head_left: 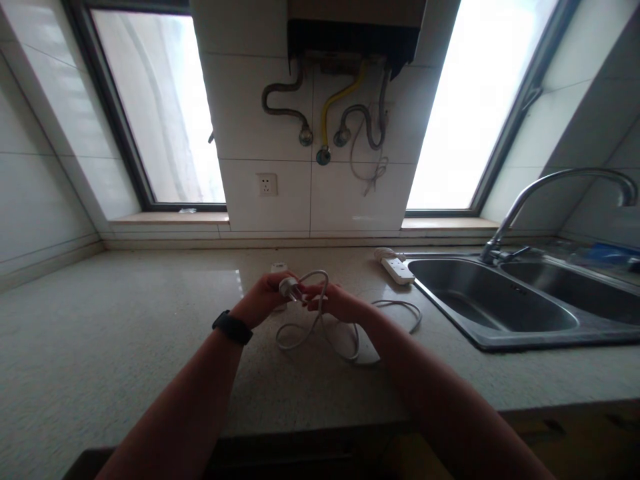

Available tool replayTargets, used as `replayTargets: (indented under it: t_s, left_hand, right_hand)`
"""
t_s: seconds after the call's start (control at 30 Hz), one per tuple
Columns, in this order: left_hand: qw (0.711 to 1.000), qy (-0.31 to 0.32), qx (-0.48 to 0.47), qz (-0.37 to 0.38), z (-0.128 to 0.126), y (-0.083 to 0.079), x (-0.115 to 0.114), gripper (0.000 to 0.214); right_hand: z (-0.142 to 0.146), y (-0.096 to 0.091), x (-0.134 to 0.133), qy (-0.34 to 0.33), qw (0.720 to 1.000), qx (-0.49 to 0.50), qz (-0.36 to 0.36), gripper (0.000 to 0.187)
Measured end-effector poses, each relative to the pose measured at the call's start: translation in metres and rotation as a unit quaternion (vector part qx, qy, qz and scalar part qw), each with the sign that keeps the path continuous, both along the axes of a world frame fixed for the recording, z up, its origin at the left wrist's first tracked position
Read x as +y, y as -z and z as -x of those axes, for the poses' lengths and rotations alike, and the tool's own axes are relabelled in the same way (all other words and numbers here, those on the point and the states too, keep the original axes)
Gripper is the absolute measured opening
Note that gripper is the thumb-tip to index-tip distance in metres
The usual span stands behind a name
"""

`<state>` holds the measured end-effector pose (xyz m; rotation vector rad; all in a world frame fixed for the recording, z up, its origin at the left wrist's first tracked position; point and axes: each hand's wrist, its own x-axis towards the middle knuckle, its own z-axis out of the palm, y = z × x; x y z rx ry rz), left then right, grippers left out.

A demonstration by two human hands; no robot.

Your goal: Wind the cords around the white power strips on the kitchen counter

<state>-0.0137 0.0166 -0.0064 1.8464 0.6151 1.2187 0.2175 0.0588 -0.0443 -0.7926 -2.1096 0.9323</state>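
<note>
My left hand [273, 292] is closed around a white power plug [289, 288], whose metal prongs point toward my right hand. The fingers of my right hand [333, 300] are bent together right beside the prongs; what they pinch, if anything, I cannot make out. The plug's white cable [294, 347] arches over the right fingers and lies in loose loops on the counter under my hands. Just behind my left hand a white power strip [279, 267] shows, mostly hidden by it.
A second white power strip [399, 270] with its cord bundled lies beside the double steel sink [487, 343] with its curved faucet [520, 200]. On the tiled wall are a socket [267, 185] and hoses under a boxy appliance [353, 40]. The pale counter [125, 333] extends left.
</note>
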Motion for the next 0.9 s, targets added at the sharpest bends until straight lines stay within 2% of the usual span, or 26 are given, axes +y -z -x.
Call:
replayTargets:
  t_s: [0.07, 0.13, 0.27, 0.33, 0.47, 0.6, 0.8, 0.9]
  left_hand:
    - [1.0, -0.019, -0.01, 0.003, -0.001, 0.0, 0.0, 0.015]
    - [0.999, -0.031, -0.03, 0.02, -0.002, 0.0, 0.0, 0.023]
    - [0.994, 0.009, -0.078, 0.081, -0.002, 0.001, 0.002, 0.056]
    - [0.993, 0.017, -0.08, 0.081, -0.001, 0.002, 0.003, 0.066]
    - [0.996, -0.002, -0.067, 0.062, 0.002, 0.002, 0.006, 0.059]
    - [0.99, -0.025, -0.118, 0.069, 0.006, 0.002, 0.007, 0.042]
    - [0.978, -0.097, -0.172, 0.069, 0.007, 0.003, 0.012, 0.043]
    - [0.971, -0.144, -0.181, 0.068, 0.007, 0.006, 0.017, 0.046]
  right_hand:
    - [0.005, 0.0, -0.003, -0.015, 1.0, -0.009, 0.005, 0.026]
    - [0.005, 0.0, -0.004, -0.018, 1.0, -0.015, 0.007, 0.03]
    - [-0.002, -0.002, -0.002, 0.032, 0.999, -0.011, -0.002, 0.033]
    - [-0.006, -0.002, 0.001, 0.053, 0.999, -0.003, -0.006, 0.033]
    - [-0.018, -0.007, 0.007, 0.108, 0.993, 0.039, -0.026, 0.034]
    - [-0.041, -0.015, 0.013, 0.186, 0.979, 0.075, -0.032, 0.035]
    - [-0.078, -0.024, 0.022, 0.318, 0.936, 0.15, -0.031, 0.045]
    - [-0.09, -0.031, 0.021, 0.339, 0.915, 0.217, -0.033, 0.049]
